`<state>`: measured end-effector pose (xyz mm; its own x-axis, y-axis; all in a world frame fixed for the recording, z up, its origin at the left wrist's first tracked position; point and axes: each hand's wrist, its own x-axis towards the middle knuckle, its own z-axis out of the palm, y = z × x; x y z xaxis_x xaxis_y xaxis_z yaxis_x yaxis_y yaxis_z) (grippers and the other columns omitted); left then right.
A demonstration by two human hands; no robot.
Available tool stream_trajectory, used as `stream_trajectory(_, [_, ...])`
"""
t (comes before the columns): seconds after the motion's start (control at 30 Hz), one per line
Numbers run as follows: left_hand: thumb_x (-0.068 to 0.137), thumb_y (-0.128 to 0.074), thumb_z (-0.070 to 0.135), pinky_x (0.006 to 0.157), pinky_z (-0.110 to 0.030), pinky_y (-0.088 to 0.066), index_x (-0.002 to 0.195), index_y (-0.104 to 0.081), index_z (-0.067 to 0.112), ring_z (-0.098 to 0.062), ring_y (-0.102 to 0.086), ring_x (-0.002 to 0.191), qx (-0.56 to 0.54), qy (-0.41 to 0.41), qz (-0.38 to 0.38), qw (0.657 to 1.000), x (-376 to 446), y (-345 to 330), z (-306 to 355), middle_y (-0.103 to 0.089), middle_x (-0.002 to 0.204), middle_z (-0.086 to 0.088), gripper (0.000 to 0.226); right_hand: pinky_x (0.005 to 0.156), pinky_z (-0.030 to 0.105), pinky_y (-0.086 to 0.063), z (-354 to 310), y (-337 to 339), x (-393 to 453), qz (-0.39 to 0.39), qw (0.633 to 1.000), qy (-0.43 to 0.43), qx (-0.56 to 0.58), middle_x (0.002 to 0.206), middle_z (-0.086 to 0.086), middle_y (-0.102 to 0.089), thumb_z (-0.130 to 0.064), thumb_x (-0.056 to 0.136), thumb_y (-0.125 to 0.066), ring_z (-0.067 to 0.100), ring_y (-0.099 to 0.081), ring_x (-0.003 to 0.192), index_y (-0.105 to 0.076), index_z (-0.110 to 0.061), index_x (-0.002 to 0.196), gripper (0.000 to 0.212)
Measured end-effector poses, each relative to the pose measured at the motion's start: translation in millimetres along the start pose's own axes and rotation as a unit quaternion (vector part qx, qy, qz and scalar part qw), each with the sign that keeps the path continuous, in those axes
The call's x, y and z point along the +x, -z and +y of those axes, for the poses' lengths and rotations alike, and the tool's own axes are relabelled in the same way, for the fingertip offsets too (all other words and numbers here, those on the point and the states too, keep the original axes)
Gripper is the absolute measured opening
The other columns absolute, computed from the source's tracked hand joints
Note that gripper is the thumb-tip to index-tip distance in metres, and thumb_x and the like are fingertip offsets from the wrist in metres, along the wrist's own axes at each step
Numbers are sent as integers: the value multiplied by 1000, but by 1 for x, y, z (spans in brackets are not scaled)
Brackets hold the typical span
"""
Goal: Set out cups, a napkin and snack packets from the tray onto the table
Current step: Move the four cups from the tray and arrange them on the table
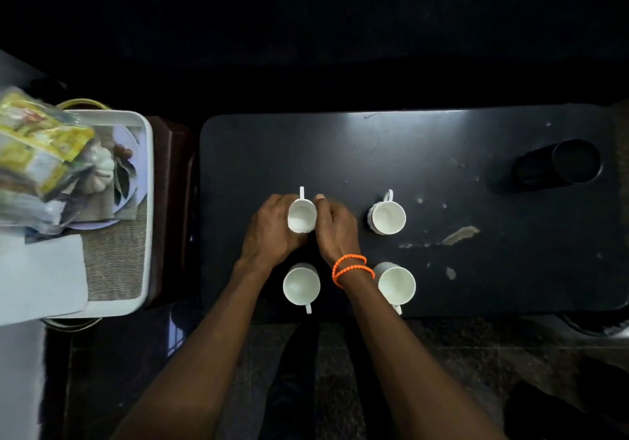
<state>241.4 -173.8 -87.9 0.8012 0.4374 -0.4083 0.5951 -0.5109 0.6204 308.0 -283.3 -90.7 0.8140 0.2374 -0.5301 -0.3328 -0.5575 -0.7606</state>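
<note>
Head view: a small white ceramic cup (301, 215) is seen upright on the black rectangular table (476, 269), cupped between the left hand (272, 227) and right hand (335, 228), fingers curled against its sides. Three matching cups stand nearby; snack packets (37, 153) remain on the white tray (148, 201).

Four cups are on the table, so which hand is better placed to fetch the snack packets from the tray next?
Probably the left hand. The tray with the snack packets sits off the table's left end, on its side. The right hand would have to cross over the cups.
</note>
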Motion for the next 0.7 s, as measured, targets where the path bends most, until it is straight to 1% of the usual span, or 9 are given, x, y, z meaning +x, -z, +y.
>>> stream_trajectory(0.07, [75, -84, 29, 87, -46, -56, 115, -67, 26, -21, -65, 105, -13, 4, -4, 1000, 0, 1, -1, -68, 117, 2, 44, 68, 33, -38, 1, -1, 0, 2, 1000, -1, -3, 77, 5, -64, -39, 101, -43, 19, -52, 71, -48, -24, 62, 42])
stream_trajectory(0.13, [71, -86, 32, 92, -44, -56, 126, -61, 30, -17, -62, 114, -28, 25, -11, 999, -3, 1, -5, -62, 127, 5, 61, 72, 36, -41, 4, 1, -5, 9, 1000, 6, -6, 82, 4, -66, -38, 100, -43, 22, -56, 79, -51, -25, 68, 36])
stream_trajectory(0.2, [68, -88, 32, 100, -41, -53, 142, -51, 27, -17, -56, 125, -37, 73, 3, 997, -13, -2, -12, -54, 140, 3, 83, 80, 37, -46, 10, 5, -16, 29, 999, 16, 6, 91, 3, -69, -36, 100, -44, 22, -60, 91, -59, -26, 80, 27])
stream_trajectory(0.23, [69, -88, 32, 102, -39, -52, 145, -49, 24, -17, -56, 126, -51, 104, 27, 993, -21, -5, -16, -53, 142, 1, 86, 82, 34, -46, 15, 7, -24, 41, 999, 19, 14, 93, 1, -69, -34, 100, -44, 20, -60, 94, -63, -25, 87, 25])
stream_trajectory(0.3, [74, -87, 33, 95, -33, -52, 138, -57, 18, -18, -63, 116, -89, 166, 89, 978, -42, -15, -25, -59, 133, -3, 72, 79, 24, -41, 27, 9, -41, 57, 998, 13, 20, 94, -2, -68, -32, 101, -46, 9, -57, 91, -67, -22, 93, 25])
stream_trajectory(0.37, [80, -84, 37, 85, -28, -51, 122, -68, 18, -16, -68, 101, -126, 221, 112, 961, -63, -26, -31, -68, 119, -2, 48, 78, 21, -35, 39, 6, -57, 64, 998, -9, 7, 94, 0, -67, -28, 103, -49, 2, -51, 86, -70, -19, 96, 24])
stream_trajectory(0.5, [90, -77, 38, 81, -31, -59, 93, -78, 28, -6, -74, 84, -227, 278, 56, 932, -91, -43, -33, -79, 91, 8, 11, 79, 17, -33, 57, -3, -81, 46, 997, -69, -7, 97, 7, -65, -25, 105, -51, 4, -51, 84, -74, -15, 98, 26])
stream_trajectory(0.57, [91, -75, 35, 73, -23, -56, 85, -78, 31, 0, -74, 78, -265, 286, 59, 919, -98, -46, -30, -79, 81, 14, 8, 74, 10, -35, 61, -8, -90, 40, 995, -88, 1, 95, 5, -63, -27, 105, -51, 1, -56, 81, -75, -14, 96, 29])
stream_trajectory(0.7, [91, -76, 32, 62, -5, -48, 79, -77, 34, 7, -71, 72, -277, 294, 73, 912, -101, -46, -26, -78, 77, 20, 12, 76, 2, -38, 64, -16, -103, 61, 994, -96, 11, 96, 3, -60, -25, 105, -51, -14, -57, 88, -76, -13, 97, 28])
